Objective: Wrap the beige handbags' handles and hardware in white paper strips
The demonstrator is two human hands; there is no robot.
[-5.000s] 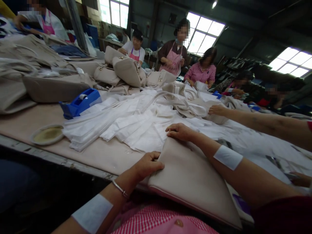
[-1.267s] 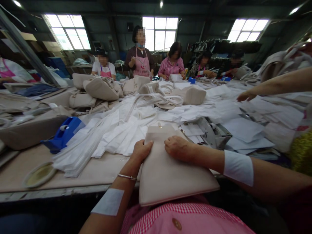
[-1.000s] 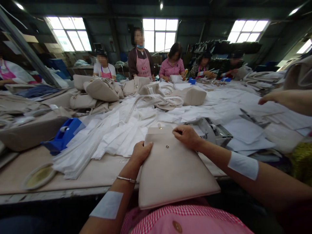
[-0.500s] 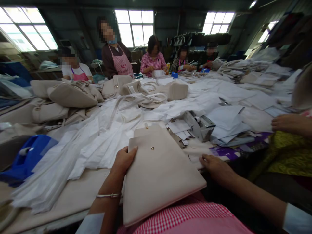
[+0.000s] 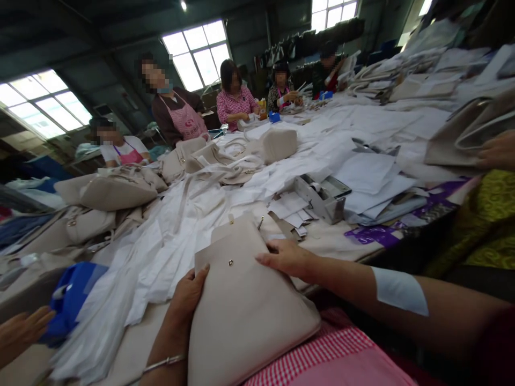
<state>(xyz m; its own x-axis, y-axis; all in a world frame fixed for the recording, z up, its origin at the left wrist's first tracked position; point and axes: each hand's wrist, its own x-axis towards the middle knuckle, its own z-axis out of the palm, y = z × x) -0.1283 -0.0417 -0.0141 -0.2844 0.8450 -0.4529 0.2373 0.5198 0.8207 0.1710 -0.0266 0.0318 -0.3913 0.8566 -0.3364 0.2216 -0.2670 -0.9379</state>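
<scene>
A beige handbag (image 5: 249, 316) with a small metal fitting (image 5: 230, 262) on its front leans against my lap and the table edge. My left hand (image 5: 189, 292) grips its left edge, thumb on the front and fingers behind. On the upper right edge, my right hand (image 5: 287, 260) is closed, thumb on the front panel and fingertips out of sight behind it. Just beyond the bag's top lie white paper pieces (image 5: 292, 209) and a grey metal box-like holder (image 5: 324, 198).
Long white sheets (image 5: 161, 252) and a blue tape dispenser (image 5: 68, 300) lie to the left, with a co-worker's hand (image 5: 26, 329) nearby. Beige bags (image 5: 116, 190) are piled behind. At right, another person's hand (image 5: 499, 153) holds a beige bag (image 5: 454, 134). Several people work across the table.
My right hand has moved from beside the bag onto its upper right edge. The view has tilted. A co-worker's hand has appeared at left, and a bag has come into view at right.
</scene>
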